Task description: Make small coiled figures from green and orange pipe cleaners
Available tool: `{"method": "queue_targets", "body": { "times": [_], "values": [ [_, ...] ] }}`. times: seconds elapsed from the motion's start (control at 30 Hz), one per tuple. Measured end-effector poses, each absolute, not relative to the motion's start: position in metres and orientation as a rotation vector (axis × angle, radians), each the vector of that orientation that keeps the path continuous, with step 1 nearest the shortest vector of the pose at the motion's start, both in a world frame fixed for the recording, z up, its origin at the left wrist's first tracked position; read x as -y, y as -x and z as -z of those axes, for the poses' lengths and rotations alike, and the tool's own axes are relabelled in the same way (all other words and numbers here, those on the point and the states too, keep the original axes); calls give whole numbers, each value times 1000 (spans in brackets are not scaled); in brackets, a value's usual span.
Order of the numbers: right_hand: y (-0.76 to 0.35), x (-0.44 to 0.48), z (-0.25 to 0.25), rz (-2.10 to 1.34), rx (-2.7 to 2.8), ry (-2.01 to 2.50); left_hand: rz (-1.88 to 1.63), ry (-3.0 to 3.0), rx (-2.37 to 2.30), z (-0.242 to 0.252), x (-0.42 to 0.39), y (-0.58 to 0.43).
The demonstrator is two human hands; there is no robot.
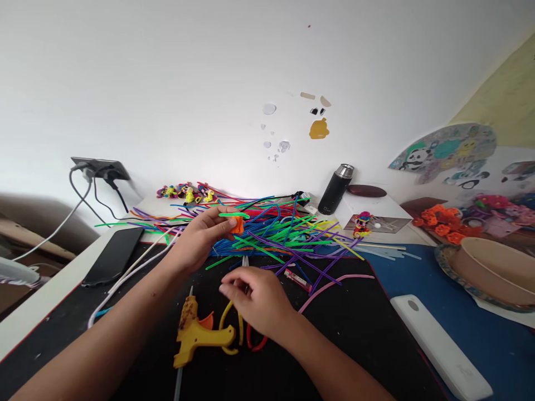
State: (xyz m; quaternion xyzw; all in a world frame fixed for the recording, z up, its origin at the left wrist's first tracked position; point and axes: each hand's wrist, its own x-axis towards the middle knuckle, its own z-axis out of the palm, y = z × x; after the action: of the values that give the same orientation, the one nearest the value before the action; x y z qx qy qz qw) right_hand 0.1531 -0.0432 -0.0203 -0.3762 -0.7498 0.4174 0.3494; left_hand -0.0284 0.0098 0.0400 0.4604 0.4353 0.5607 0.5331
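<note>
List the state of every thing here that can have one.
Left hand, shut on orange piece.
Right hand, above the scissors, grip blurred.
Glue gun, lying on its side.
Phone, screen dark.
Flask, upright, capped.
Plugs, in the socket.

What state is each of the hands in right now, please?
Left hand: closed on orange pipe-cleaner piece.
Right hand: half-curled above scissors; grip cannot be told.

This is a home craft desk. A heap of coloured pipe cleaners (pixel 276 234) covers it, with a yellow glue gun (pixel 200 334) in front, small finished figures (pixel 186 192) behind and cartoon stickers (pixel 443 150) to its right.
</note>
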Motion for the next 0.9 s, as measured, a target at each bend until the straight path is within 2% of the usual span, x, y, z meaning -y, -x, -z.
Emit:
{"method": "queue_targets", "body": {
  "times": [0.23, 0.63, 0.9],
  "values": [
    [-175, 14, 12, -1038, 1468, 1058, -1224, -1378, -1154, -32, -10, 29],
    [-180, 12, 4, -1010, 1524, 1080, -938, -1772, -1263, -20, -5, 23],
    [-183, 8, 7, -1128, 1539, 1045, -784, -1696, -1190, -26, -3, 19]
  ]
}}
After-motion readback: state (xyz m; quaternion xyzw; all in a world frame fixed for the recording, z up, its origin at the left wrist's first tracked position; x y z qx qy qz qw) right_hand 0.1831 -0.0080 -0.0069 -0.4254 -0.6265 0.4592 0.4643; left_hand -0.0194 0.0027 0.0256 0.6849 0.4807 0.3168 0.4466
